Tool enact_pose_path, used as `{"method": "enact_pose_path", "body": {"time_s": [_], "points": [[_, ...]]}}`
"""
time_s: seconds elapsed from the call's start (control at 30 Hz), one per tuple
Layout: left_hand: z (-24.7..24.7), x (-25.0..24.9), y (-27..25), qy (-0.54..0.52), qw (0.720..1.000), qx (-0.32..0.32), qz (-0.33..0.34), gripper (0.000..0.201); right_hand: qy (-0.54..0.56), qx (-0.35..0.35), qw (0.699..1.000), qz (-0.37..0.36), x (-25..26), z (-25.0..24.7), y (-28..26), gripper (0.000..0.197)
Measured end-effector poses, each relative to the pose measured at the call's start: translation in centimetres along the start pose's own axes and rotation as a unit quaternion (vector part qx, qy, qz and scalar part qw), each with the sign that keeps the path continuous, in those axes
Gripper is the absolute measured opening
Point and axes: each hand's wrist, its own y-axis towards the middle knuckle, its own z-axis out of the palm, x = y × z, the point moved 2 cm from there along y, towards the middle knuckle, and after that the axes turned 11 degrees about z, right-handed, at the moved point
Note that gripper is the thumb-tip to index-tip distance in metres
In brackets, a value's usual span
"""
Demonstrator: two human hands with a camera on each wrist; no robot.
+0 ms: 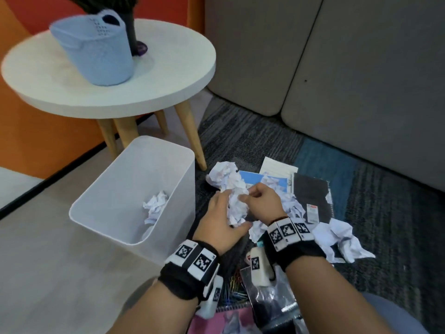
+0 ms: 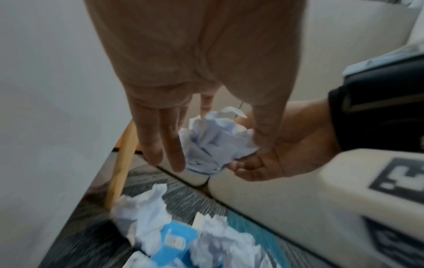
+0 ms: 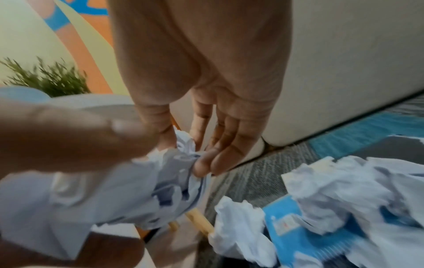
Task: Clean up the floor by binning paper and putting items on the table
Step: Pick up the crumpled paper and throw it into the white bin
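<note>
A crumpled white paper ball (image 1: 237,206) hangs just above the floor pile, held by both hands. My left hand (image 1: 225,213) cups it from the left, thumb underneath; in the left wrist view the paper ball (image 2: 213,134) sits between the fingers and thumb of that left hand (image 2: 218,152). My right hand (image 1: 252,196) pinches its top right; in the right wrist view the right hand (image 3: 185,156) nips a fold of the paper (image 3: 160,181). The white bin (image 1: 101,201) stands close to the left, with crumpled paper (image 1: 155,206) inside.
More crumpled papers (image 1: 221,174) (image 1: 337,237) lie on the carpet over a blue booklet (image 1: 255,180) and a black notebook (image 1: 310,196). Coloured paper clips (image 1: 234,288), a plastic bag (image 1: 272,297) and a pink notebook (image 1: 231,319) lie near me. A round white table (image 1: 168,75) carries a blue basket (image 1: 96,51). A grey sofa (image 1: 361,68) stands behind.
</note>
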Motion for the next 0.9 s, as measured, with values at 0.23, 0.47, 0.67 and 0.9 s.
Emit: {"method": "enact_pose_path", "body": {"time_s": [0.23,0.47,0.67,0.9], "points": [[-4.7,-4.3,0.6,0.08,0.988,-0.127,0.03,0.021,0.061,0.011,0.99,-0.124,6.4,-0.3,-2.4,0.019],[-11.6,-6.5,-0.9,0.115,0.97,-0.215,-0.007,0.016,0.035,0.063,0.967,-0.245,10.9,1.7,-5.2,0.023],[-14.9,-3.2,-3.9,0.167,0.954,-0.227,-0.1,0.027,-0.054,0.144,0.935,-0.321,10.6,5.8,-5.8,0.022],[-13.2,-0.1,-6.3,0.243,0.947,-0.131,-0.162,0.045,-0.094,0.18,0.929,-0.31,9.2,7.9,-6.5,0.024]]}}
